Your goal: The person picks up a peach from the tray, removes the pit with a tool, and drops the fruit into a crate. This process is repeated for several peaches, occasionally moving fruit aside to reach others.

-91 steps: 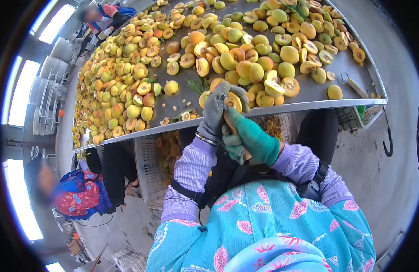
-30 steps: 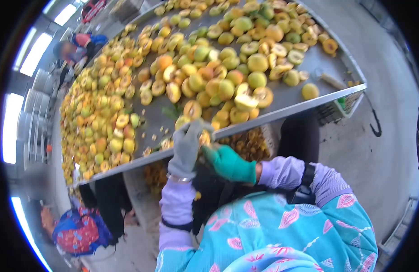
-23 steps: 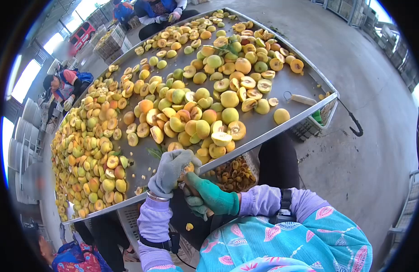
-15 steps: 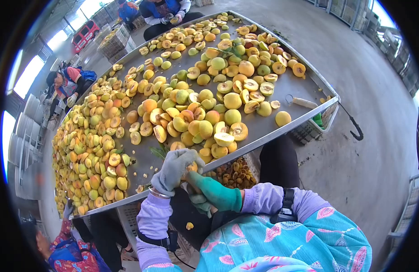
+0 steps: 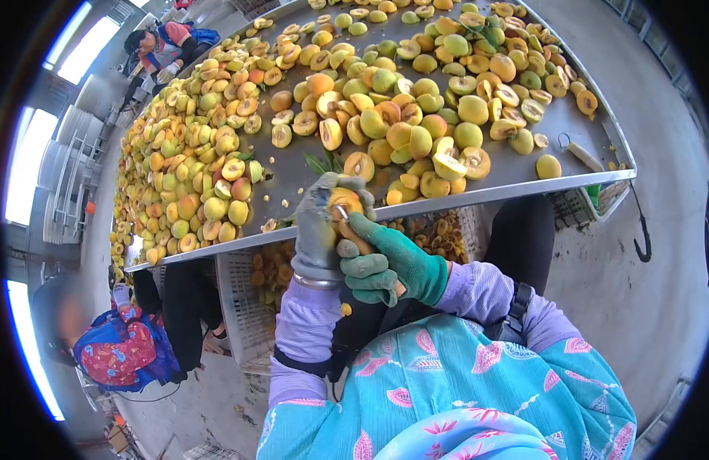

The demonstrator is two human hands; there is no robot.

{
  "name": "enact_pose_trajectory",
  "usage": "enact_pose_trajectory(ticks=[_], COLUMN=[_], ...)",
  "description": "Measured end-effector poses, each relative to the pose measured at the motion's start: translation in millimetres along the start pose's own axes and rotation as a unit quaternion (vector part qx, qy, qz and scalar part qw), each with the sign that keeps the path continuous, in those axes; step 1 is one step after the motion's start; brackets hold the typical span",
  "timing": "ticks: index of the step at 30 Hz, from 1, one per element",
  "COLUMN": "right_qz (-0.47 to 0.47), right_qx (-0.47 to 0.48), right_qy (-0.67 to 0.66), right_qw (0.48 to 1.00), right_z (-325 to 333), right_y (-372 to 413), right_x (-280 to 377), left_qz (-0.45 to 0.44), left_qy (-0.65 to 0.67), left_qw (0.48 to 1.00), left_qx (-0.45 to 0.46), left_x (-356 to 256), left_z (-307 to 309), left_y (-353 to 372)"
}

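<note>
The tip of the metal-ended pitting tool (image 5: pixel 357 239) is sunk out of sight in the peach (image 5: pixel 345 201), whose underside the left hand (image 5: pixel 316 230) hides. The right hand (image 5: pixel 404 264) covers the middle of the tool's wooden handle. The far side of the metal table (image 5: pixel 492 182) runs past the top edge, and its near rim hides part of the crate (image 5: pixel 243 295) below. At lower left, a seated co-worker's head (image 5: pixel 59 314) is blurred. The patterned headscarf (image 5: pixel 466 437) is cut off at the bottom. The smallest scraps (image 5: pixel 285 203) on the table are too small to identify.
</note>
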State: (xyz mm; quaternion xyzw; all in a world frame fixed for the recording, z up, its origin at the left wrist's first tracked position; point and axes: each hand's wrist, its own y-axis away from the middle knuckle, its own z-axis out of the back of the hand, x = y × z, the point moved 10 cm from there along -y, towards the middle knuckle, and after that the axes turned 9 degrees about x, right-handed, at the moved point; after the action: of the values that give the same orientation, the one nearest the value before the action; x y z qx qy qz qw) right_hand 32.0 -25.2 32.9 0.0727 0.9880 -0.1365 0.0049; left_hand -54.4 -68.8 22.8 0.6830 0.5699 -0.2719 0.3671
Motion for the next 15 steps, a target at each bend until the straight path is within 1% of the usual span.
enact_pose_trajectory(ticks=[1,4,5,7,8,9,10,11,12,13,14,15], right_qz=[-0.005,-0.053,-0.062,-0.083,-0.085,-0.079,-0.056,-0.06,-0.066,0.013,0.026,0.004], right_qx=[0.013,-0.036,-0.045,-0.064,-0.077,-0.094,-0.115,-0.161,-0.298,-0.306,-0.448,-0.439], right_qy=[0.002,0.054,0.089,0.155,0.137,0.125,0.129,0.247,0.274,0.119,0.254,0.244], right_qw=[1.0,0.997,0.993,0.982,0.984,0.984,0.983,0.954,0.912,0.944,0.857,0.865], right_z=[4,9,7,1,1,-1,-3,7,36,107,129,115], right_y=[-3,-9,-11,-15,-12,-4,6,22,53,79,116,130], right_x=[-8,-29,-31,-38,-42,-41,-27,-10,6,10,28,26], left_qz=[0.01,-0.045,-0.027,-0.089,-0.116,-0.179,-0.125,-0.079,-0.042,0.077,0.173,0.145], left_qy=[0.062,0.034,0.17,0.049,-0.012,-0.47,-0.354,-0.214,-0.078,-0.359,-0.67,-0.8], left_qw=[0.997,0.997,0.985,0.993,0.991,0.855,0.917,0.961,0.977,0.893,0.674,0.515], left_qx=[-0.048,-0.045,-0.005,-0.053,-0.07,-0.126,-0.134,-0.157,-0.195,-0.261,-0.258,-0.272], left_x=[2,-12,0,-7,-16,-53,-47,-38,-28,-23,-53,-67], left_z=[15,29,42,83,93,82,111,141,168,271,216,269], left_y=[11,39,44,60,66,96,101,106,114,136,143,156])
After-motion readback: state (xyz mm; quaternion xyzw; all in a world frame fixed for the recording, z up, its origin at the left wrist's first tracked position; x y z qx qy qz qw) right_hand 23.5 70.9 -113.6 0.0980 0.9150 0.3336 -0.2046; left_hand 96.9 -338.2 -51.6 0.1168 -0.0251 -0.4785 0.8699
